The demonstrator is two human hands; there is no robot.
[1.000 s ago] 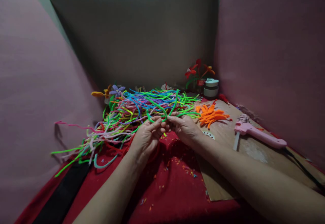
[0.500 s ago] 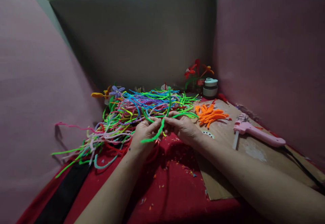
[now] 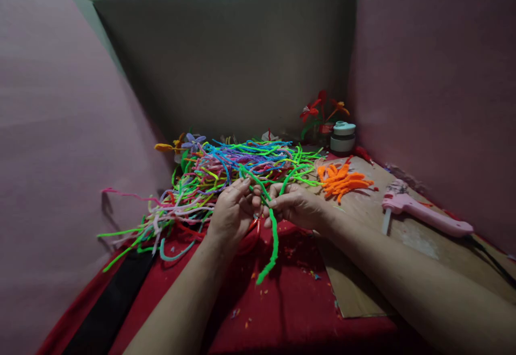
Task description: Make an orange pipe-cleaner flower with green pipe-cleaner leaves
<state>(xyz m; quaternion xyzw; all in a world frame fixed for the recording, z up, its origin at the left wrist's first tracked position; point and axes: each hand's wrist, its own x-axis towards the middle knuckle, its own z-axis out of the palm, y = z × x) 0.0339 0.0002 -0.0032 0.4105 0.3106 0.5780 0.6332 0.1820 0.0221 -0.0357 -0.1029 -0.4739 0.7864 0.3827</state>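
A person's right hand pinches crossed green pipe cleaners above red cloth; the left hand curls its fingers alongside, grip unclear.

Left forearm slants up and inward, bare. Right forearm, also bare, reaches in from lower right. Left hand holds thumb uppermost, fingers curled inward. Right hand sits just beside, knuckles bent, thumb and forefinger closing in pinch, tips pointing left.
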